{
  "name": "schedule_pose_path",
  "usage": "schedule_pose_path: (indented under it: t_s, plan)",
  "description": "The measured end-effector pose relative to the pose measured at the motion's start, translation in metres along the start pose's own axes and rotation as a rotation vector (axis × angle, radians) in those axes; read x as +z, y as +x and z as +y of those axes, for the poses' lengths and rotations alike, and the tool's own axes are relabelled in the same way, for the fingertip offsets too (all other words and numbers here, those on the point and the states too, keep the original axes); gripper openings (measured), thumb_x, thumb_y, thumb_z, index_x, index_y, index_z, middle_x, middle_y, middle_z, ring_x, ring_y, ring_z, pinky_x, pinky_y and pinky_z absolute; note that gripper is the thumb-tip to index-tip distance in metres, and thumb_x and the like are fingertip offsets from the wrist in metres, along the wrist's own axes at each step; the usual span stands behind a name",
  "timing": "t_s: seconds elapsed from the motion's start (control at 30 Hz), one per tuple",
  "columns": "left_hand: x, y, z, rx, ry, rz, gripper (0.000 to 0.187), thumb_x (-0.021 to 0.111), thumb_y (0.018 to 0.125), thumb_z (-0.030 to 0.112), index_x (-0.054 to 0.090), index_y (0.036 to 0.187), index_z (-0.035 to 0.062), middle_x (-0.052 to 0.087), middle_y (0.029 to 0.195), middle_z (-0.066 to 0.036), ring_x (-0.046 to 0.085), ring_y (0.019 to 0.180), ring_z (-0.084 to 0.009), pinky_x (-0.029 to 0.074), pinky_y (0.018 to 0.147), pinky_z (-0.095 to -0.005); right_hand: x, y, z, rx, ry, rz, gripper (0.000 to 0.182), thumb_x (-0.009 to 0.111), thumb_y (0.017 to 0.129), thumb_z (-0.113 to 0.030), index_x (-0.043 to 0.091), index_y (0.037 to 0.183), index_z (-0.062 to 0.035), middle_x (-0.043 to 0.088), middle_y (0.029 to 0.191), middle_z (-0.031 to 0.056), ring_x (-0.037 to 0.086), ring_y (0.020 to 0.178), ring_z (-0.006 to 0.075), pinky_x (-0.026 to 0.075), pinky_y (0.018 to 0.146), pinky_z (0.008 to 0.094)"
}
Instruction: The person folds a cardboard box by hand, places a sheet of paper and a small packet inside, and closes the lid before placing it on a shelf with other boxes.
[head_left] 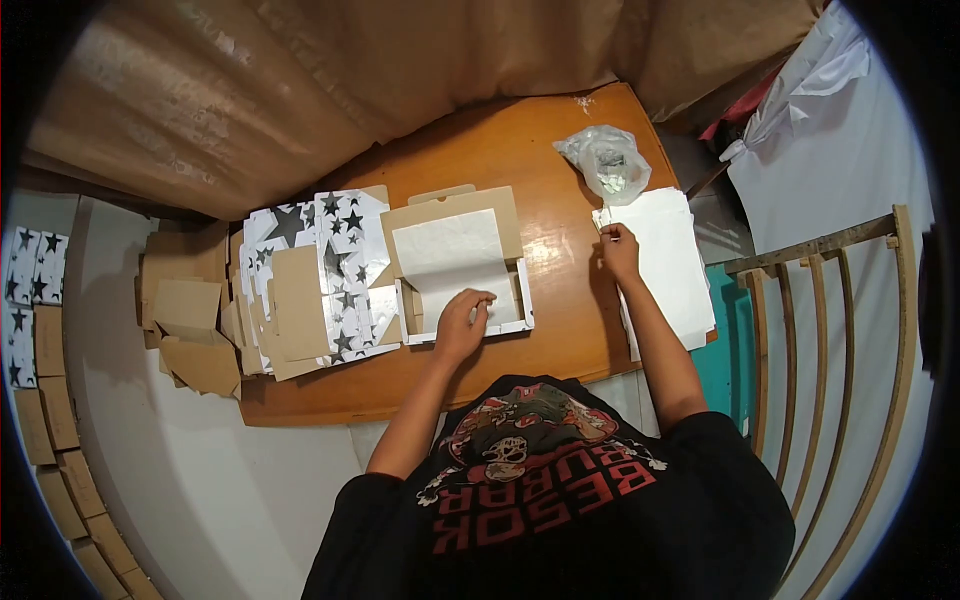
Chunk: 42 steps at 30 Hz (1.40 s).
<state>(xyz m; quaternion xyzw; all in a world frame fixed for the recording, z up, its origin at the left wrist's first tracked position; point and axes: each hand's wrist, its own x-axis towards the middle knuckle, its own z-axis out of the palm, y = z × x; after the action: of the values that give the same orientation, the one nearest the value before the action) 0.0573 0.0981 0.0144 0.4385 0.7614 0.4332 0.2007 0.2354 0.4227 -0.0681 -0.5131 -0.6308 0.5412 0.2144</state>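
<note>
An open cardboard box [527,300] stands in front of me with its lid raised. A white paper sheet [450,245] lines the lid and the inside of the box. My left hand [465,325] is over the box's near side, fingers curled together, and nothing shows in them. At the left edge of a stack of white paper [660,270], my right hand [620,250] has its fingertips pinched. Something small and pale is at those fingertips, too small to make out. Just beyond the stack sits a clear plastic bag [615,170] with small pale pieces inside.
Flat cardboard blanks with black stars [345,270] are piled left of the box on the wooden table [560,280]. Brown cardboard pieces [190,300] lie farther left. Finished-looking boxes [60,400] line the far left. A wooden rack [820,370] stands at right.
</note>
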Motion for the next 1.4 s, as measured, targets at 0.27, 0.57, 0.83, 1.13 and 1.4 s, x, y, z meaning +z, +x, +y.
schedule_pose_path:
  t_s: [0.27, 0.57, 0.83, 1.13, 1.4]
  plan:
    - [-0.001, -0.020, 0.000, -0.117, -0.027, 0.079, 0.019, 0.057, 0.097, 0.001, 0.072, 0.108, -0.0007, 0.073, 0.102, -0.017, 0.072, 0.095, -0.0325, 0.055, 0.086, -0.0377, -0.007, 0.109, -0.026, -0.563, -0.387, 0.207, 0.016, 0.065, 0.088, -0.005, 0.072, 0.099, 0.0054, 0.072, 0.094, 0.0244, 0.071, 0.091, 0.0393, 0.055, 0.086, 0.0459]
    - [-0.002, -0.031, 0.005, -0.251, -0.076, 0.098, 0.019, 0.057, 0.102, 0.006, 0.072, 0.112, -0.0008, 0.073, 0.103, -0.016, 0.073, 0.095, -0.0281, 0.055, 0.085, -0.0353, 0.005, 0.184, -0.020, -0.463, -0.741, -0.043, 0.027, 0.068, 0.084, -0.006, 0.077, 0.107, 0.0007, 0.075, 0.104, 0.0277, 0.072, 0.104, 0.0432, 0.055, 0.096, 0.0481]
    - [0.005, -0.049, -0.007, -0.379, -0.171, 0.085, 0.020, 0.058, 0.104, 0.009, 0.072, 0.114, -0.0007, 0.073, 0.102, -0.014, 0.072, 0.091, -0.0222, 0.056, 0.084, -0.0329, 0.011, 0.193, -0.014, -0.379, -0.721, -0.011, 0.021, 0.065, 0.084, -0.006, 0.079, 0.099, -0.0015, 0.074, 0.104, 0.0282, 0.072, 0.102, 0.0436, 0.056, 0.093, 0.0508]
    - [0.010, -0.044, -0.004, -0.386, -0.285, -0.036, 0.021, 0.057, 0.104, 0.006, 0.071, 0.117, -0.0008, 0.073, 0.107, -0.013, 0.073, 0.099, -0.0199, 0.055, 0.086, -0.0313, 0.000, 0.184, -0.006, -0.457, -0.700, 0.046, 0.008, 0.066, 0.085, -0.007, 0.068, 0.084, 0.0011, 0.071, 0.093, 0.0283, 0.069, 0.093, 0.0478, 0.054, 0.085, 0.0538]
    - [0.005, -0.043, -0.011, -0.338, -0.305, 0.022, 0.022, 0.055, 0.105, 0.007, 0.071, 0.118, -0.0006, 0.073, 0.105, -0.012, 0.072, 0.099, -0.0209, 0.055, 0.088, -0.0317, -0.014, 0.163, -0.023, -0.442, -0.580, -0.112, 0.011, 0.065, 0.087, -0.009, 0.062, 0.090, 0.0012, 0.068, 0.090, 0.0294, 0.067, 0.092, 0.0483, 0.052, 0.082, 0.0527]
